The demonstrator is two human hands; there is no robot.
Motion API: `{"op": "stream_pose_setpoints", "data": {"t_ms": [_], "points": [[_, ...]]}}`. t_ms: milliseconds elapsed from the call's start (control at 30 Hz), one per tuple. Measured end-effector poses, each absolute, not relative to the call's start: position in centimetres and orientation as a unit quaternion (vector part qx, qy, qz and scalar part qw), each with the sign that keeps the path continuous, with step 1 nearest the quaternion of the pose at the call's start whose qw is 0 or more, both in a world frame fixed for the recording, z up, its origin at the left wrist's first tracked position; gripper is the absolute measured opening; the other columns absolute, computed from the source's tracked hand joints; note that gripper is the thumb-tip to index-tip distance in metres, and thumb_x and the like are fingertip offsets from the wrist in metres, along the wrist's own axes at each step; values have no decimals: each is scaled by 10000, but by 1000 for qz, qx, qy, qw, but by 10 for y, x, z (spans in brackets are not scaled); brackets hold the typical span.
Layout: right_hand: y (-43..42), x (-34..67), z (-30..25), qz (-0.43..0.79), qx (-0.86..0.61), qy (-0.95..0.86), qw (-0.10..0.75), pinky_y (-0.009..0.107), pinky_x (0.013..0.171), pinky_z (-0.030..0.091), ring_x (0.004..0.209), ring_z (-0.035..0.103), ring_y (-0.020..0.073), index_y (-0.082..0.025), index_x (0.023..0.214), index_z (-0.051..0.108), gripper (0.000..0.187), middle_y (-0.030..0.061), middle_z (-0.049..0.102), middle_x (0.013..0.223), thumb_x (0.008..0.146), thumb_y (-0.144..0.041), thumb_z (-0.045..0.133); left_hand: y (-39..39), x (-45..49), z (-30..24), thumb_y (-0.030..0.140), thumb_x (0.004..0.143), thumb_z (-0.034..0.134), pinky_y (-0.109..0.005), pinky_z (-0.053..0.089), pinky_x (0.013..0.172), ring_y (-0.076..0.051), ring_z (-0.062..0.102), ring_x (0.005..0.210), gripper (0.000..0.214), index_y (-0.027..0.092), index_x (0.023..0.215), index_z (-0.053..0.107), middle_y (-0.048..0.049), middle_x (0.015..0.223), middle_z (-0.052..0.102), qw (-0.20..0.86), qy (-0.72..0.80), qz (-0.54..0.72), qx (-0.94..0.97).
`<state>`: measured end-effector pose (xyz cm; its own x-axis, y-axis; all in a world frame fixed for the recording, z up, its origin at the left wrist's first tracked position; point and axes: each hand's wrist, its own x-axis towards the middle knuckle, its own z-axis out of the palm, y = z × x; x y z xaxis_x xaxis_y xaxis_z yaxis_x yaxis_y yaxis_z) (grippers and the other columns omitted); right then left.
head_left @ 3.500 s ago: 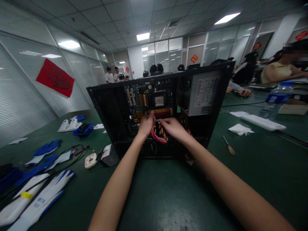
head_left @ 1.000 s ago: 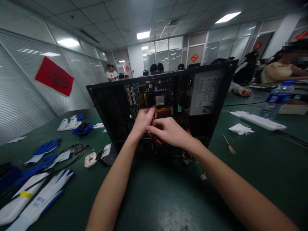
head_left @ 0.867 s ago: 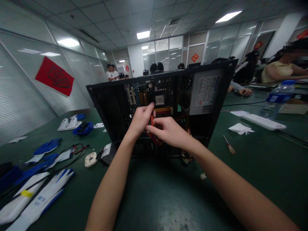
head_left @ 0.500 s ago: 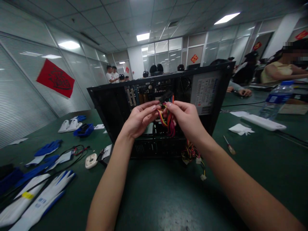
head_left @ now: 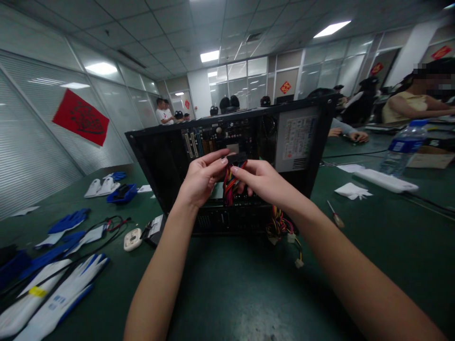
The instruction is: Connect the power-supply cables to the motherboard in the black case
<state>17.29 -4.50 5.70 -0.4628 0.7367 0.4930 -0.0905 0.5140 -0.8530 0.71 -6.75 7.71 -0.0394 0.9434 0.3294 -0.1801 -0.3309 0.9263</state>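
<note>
A black multi-pin power connector [head_left: 237, 158] is held up before the open side of a black computer case [head_left: 227, 227]. My left hand [head_left: 202, 182] pinches the connector's left end between thumb and fingers. Just below the connector, my right hand [head_left: 265, 179] grips its bundle of coloured wires [head_left: 229, 189], thumb on top. The wires hang down between both hands. Behind them show the motherboard [head_left: 202, 142], a fan [head_left: 269, 132] and the power supply [head_left: 296, 142] at the upper right. My fingers hide part of the board.
More loose power cables [head_left: 279, 225] spill over the case's front edge on the right. A screwdriver [head_left: 336, 215], a power strip [head_left: 386, 181] and a water bottle [head_left: 403, 147] lie or stand to the right. Gloves [head_left: 67, 298] and a blue bin [head_left: 122, 193] are at left.
The connector and wire bundle have moved left and slightly down, turning level. My right hand has shifted left with them, closer to my left hand, which stays nearly in place.
</note>
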Motion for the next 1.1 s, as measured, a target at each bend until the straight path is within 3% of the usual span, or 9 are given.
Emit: {"op": "stream_pose_setpoints", "data": {"t_ms": [167, 367, 633, 867, 1100], "points": [[-38, 174, 55, 480, -228, -701, 475, 207, 447, 425, 524, 559, 107, -152, 767, 646, 392, 19, 645, 639, 805, -530, 740, -67, 13, 72, 255, 755, 786, -275, 574, 733, -145, 703, 713, 388, 128, 1121, 765, -66, 829, 774, 409, 376, 611, 563], [-39, 177, 58, 497, -217, -681, 492, 209, 452, 427, 526, 557, 105, -161, 770, 639, 437, 6, 641, 643, 745, -573, 779, -74, 22, 72, 313, 824, 736, -290, 581, 778, -185, 712, 850, 363, 150, 1147, 760, -58, 937, 778, 309, 389, 611, 616], [-40, 176, 58, 527, -211, -656, 497, 208, 455, 416, 523, 553, 99, -165, 766, 619, 466, -8, 620, 632, 711, -591, 801, -83, 23, 78, 247, 865, 686, -291, 579, 795, -208, 718, 890, 342, 149, 1188, 743, -49, 914, 772, 231, 412, 579, 665], [-35, 177, 54, 552, -230, -647, 473, 202, 437, 403, 513, 561, 99, -154, 757, 629, 445, 10, 640, 629, 712, -554, 819, -81, 20, 76, 241, 897, 629, -310, 558, 889, -230, 720, 978, 355, 121, 1216, 729, -97, 1122, 773, 151, 433, 540, 706], [-29, 179, 52, 574, -239, -623, 474, 200, 431, 399, 500, 563, 103, -150, 736, 647, 443, 13, 633, 594, 663, -531, 861, -80, 23, 73, 242, 925, 586, -305, 558, 901, -220, 725, 985, 374, 125, 1261, 701, -89, 1125, 773, 117, 443, 510, 728]]}}
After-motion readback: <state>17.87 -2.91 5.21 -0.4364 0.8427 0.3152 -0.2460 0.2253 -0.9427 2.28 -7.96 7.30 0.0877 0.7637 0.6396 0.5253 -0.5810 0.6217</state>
